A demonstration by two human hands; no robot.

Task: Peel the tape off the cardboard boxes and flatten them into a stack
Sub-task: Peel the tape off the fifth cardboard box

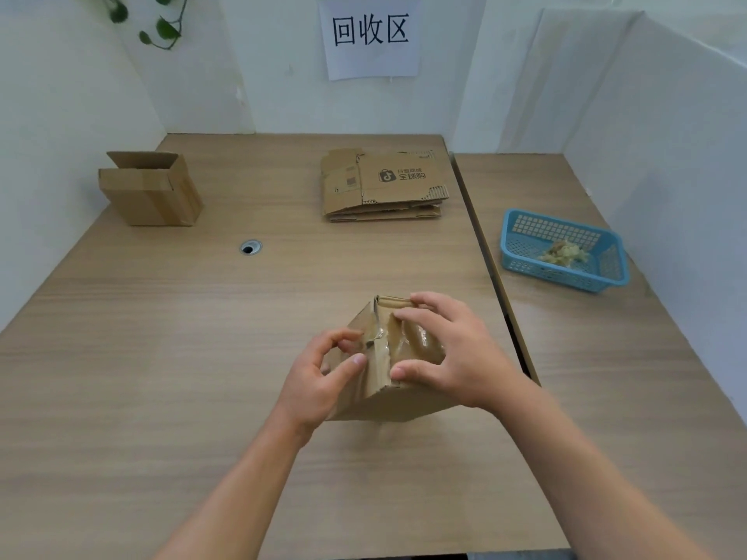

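Two hands: both on taped box [380, 402], mid table [161, 357], near side.
L hand [323, 377]: thumb + forefinger pinch tape [375, 336] end at box top.
R hand [452, 349]: fingers spread over top, thumb on near face, gripping.
Flat stack [384, 187]: far centre.
Open box [149, 196]: far left.

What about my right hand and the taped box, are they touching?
Touching. Head view shows the right hand gripping the taped box, fingers on top, thumb on its side.

Two unflattened: near box [384, 402], far-left box [157, 196] — flattened stack [384, 183], basket [553, 274], sign [370, 36] one each.
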